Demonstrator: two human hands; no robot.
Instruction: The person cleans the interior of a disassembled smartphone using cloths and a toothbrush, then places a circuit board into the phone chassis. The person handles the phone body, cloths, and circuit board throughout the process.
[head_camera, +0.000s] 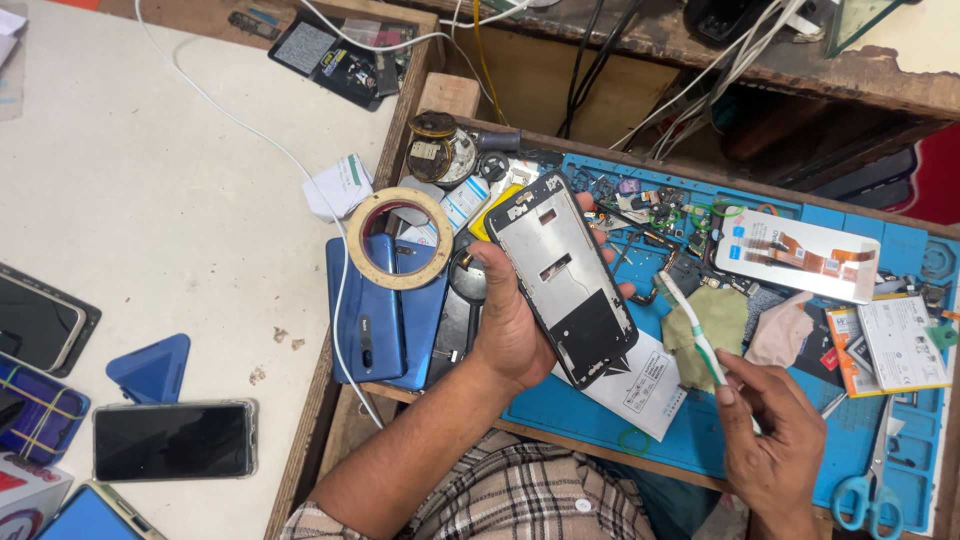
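one phone frame (565, 280) in left hand (510, 325) (toothbrush (690, 325) right)

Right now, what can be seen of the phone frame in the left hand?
The phone frame is a bare middle chassis, silver-grey and metallic-looking, with a dark rim, small cut-outs near its top and a black panel across its lower part. No screen or battery sits in it. The left hand grips it from below, fingers wrapped round its edges, holding it tilted above the blue work mat. The toothbrush stays apart.
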